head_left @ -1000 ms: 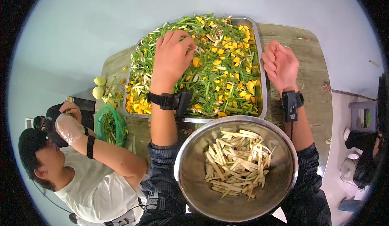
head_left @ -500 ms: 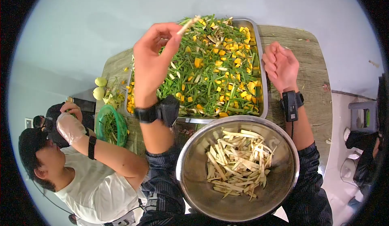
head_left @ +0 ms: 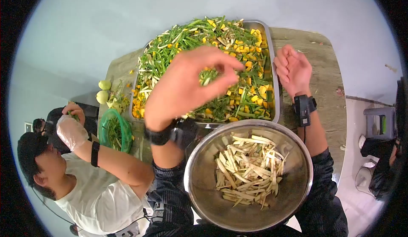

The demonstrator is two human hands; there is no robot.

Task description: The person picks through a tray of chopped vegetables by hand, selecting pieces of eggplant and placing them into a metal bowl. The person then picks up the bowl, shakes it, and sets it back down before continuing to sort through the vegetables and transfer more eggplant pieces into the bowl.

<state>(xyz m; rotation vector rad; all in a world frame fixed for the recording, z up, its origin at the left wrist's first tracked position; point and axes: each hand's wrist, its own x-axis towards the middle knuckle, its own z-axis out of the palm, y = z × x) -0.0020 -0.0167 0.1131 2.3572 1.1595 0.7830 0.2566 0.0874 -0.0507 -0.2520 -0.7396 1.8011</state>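
My left hand (head_left: 191,84), smeared by motion, is above the metal tray (head_left: 274,67) of cut vegetables. Its thumb and forefinger curve toward each other with a small gap, and nothing shows between them. Green stem pieces (head_left: 182,37) and yellow-orange chunks (head_left: 255,99) fill the tray. My right hand (head_left: 293,69) is loosely curled beside the tray's right edge, with no object visible in it. Between my forearms, close to my body, sits a steel bowl (head_left: 297,194) holding pale cut strips (head_left: 248,169).
The wooden table (head_left: 325,84) runs out to the right. At left, a person in a white shirt (head_left: 102,198) handles greens near a green basket (head_left: 127,135). Two pale green round vegetables (head_left: 102,96) lie on the table's left side. A grey stool (head_left: 379,124) stands at far right.
My left hand has moved right and lower across the tray, and the pale strip it pinched is no longer visible. My right hand has hardly moved.
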